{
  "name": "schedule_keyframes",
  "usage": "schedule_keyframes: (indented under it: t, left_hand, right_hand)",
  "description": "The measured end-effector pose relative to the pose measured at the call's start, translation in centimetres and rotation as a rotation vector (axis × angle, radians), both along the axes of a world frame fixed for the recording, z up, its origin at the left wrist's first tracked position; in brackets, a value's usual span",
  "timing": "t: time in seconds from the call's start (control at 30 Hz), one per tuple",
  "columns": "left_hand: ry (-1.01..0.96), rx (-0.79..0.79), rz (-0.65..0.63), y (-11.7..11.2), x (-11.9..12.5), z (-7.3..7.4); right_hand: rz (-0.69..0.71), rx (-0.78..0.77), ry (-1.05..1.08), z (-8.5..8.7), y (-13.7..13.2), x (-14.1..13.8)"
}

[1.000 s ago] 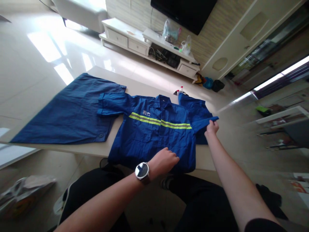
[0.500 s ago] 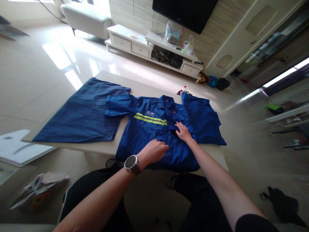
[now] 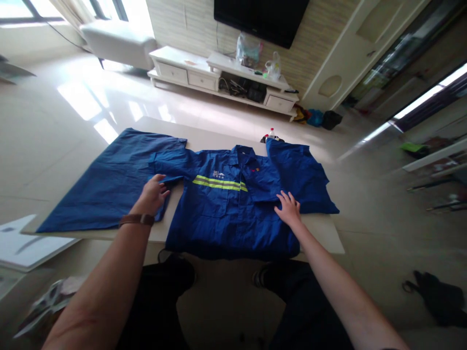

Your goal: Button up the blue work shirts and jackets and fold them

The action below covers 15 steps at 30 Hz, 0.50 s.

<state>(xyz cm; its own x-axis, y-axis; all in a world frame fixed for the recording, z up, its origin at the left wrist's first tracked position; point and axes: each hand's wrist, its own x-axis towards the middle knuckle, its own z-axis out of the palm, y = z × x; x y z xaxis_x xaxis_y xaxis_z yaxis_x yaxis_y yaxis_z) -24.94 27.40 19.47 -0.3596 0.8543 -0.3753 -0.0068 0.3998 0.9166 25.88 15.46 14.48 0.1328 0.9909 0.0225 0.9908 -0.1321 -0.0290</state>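
Table [image 3: 204, 138]: beige top, pale glossy floor around it.
TV [image 3: 260, 19]: dark, on far wall.
Stand [image 3: 182, 73]: white, under TV, plastic bags [image 3: 248, 48] on top.
Sofa [image 3: 116, 43]: white, far left.
Bottle [image 3: 271, 131]: behind table's far edge.
Black item [image 3: 438, 296]: on floor, right.

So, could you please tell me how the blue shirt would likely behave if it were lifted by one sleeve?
Probably floppy: the shirt lies flat with a folded side under the right hand, and its hem droops over the table edge. It likely slides easily on the smooth top, and its thin cloth seems light, not fragile.
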Motion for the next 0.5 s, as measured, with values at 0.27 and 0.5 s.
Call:
schedule_keyframes:
  t: [0.27, 0.5]
  left_hand:
    - [-0.421, -0.176, 0.13, 1.2, -0.7, 0.1]
    - [-0.284, 0.159, 0.227, 2.0, 1.8, 1.0]
  right_hand:
    - [0.104, 0.107, 0.104, 1.7, 2.3, -0.4]
    - [0.171, -0.044, 0.121, 2.9, 13.4, -0.2]
